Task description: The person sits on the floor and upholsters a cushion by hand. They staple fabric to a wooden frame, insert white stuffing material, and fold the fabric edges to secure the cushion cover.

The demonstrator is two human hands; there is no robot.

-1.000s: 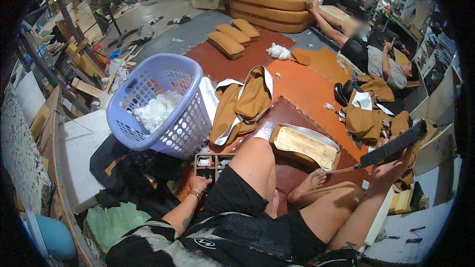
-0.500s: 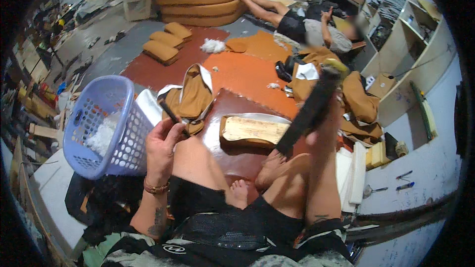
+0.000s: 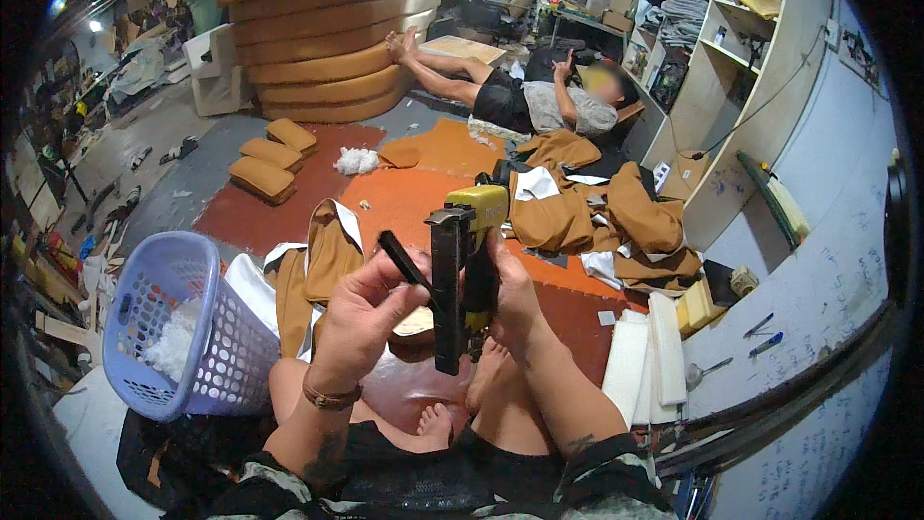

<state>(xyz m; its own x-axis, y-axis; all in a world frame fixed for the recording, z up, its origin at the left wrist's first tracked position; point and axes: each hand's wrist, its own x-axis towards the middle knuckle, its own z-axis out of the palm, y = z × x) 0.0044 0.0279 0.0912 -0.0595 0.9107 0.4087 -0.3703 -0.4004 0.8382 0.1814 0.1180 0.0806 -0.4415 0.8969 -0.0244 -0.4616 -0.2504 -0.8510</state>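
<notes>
A yellow and black staple gun (image 3: 446,274) stands upright in front of me, its long black magazine facing me. My right hand (image 3: 516,300) is closed round its grip from the right side. Between the thumb and fingers of my left hand (image 3: 358,320) is a short dark staple strip (image 3: 402,260), slanting with its lower end close against the magazine. Whether the strip touches the gun I cannot tell. Behind my hands, mostly hidden, a pale wooden board (image 3: 414,322) shows on the floor between my legs.
A blue laundry basket (image 3: 231,356) with white stuffing stands at left, beside brown covers (image 3: 332,255). More brown covers (image 3: 645,212) lie at right, near white foam strips (image 3: 647,366). Brown cushions (image 3: 322,48) are stacked at the back, where another person (image 3: 539,101) lies.
The staple gun has swung from the right to the middle in my right hand. My left hand has moved right with the strip, up to the gun. The view has tilted up.
</notes>
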